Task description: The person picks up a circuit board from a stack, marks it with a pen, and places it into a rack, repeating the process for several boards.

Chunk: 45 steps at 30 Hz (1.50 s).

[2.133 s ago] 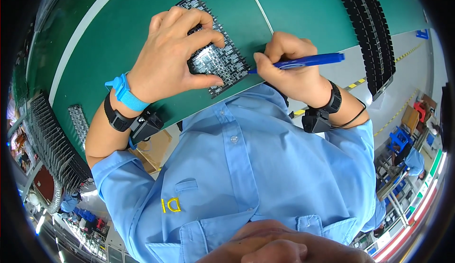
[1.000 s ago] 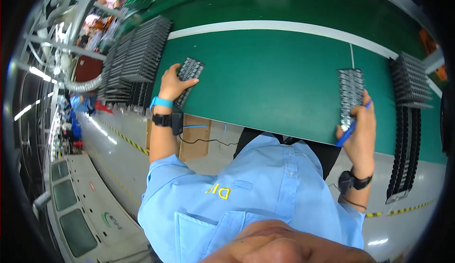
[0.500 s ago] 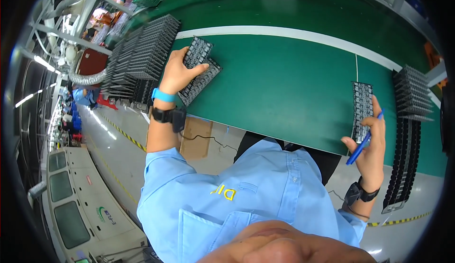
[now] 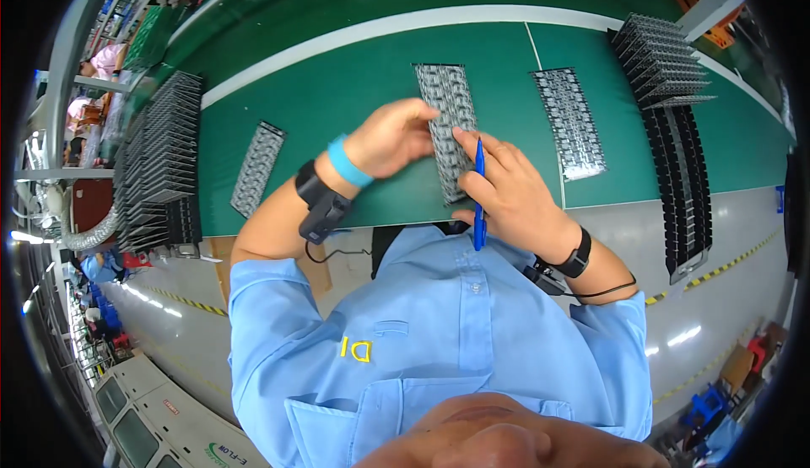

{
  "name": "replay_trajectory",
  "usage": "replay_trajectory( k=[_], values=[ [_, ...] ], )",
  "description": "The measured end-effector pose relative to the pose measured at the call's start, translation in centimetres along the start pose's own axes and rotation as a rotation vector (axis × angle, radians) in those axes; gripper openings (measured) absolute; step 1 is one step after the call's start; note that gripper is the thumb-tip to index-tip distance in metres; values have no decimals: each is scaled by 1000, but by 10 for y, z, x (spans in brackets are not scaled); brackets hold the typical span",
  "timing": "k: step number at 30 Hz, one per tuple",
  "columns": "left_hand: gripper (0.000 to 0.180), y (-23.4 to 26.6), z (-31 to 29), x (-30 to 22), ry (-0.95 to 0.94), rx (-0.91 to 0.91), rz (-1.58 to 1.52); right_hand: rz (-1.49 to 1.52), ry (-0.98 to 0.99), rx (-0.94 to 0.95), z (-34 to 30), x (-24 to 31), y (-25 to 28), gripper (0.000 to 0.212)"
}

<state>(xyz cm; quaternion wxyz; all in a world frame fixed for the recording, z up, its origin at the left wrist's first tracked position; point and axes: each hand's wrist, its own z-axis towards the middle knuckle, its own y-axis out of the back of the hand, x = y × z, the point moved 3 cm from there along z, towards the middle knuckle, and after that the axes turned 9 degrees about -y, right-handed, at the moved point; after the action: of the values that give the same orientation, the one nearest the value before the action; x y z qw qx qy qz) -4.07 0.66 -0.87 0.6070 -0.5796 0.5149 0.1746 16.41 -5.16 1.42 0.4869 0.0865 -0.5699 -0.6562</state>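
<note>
A long printed circuit board panel, dark with rows of pale marks, is tilted between my hands over the green table. My right hand is closed round a blue pen, its fingertips against the panel's right edge. At the panel's left edge is my left hand, index finger touching it; the other fingers are blurred and partly hidden. A second panel lies flat to the right, apart from both hands. Another panel lies at the left, beyond my left forearm.
Racks of upright panels stand at the left and right ends of the green table. A black slotted rail runs from the right rack past the table's front edge. A cable hangs from my left wrist device.
My left hand has brought a panel from the left pair to the middle. My right hand has let go of the right panel and moved left, pen still held. The view has shifted.
</note>
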Motion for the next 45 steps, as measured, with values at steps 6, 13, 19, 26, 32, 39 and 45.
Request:
replay_trajectory(
  k=[6, 13, 19, 26, 32, 39, 45],
  values=[
    [27, 17, 3, -18, 27, -42, 652, 11, -56, -102, -14, -7, -8, 40],
    [29, -13, -8, -25, -172, -24, 821, 272, -22, -205, -20, -6, 5, 24],
    [32, -47, -23, -63, -390, 37, 1383, 399, -148, -285, -22, -16, 20, 25],
    [27, -44, 17, -14, -322, 140, 1183, 293, -308, -451, -14, -35, 15, 30],
    [52, -3, 20, -25, -746, -38, 1828, 118, -307, -118, -18, -29, 8, 47],
    [59, -2, 11, -13, -534, -58, 1682, 140, -271, 23, -22, -49, 5, 58],
    [63, -9, 18, 2, -614, -80, 1677, 119, -322, 69, -30, -62, 25, 62]
  ],
)
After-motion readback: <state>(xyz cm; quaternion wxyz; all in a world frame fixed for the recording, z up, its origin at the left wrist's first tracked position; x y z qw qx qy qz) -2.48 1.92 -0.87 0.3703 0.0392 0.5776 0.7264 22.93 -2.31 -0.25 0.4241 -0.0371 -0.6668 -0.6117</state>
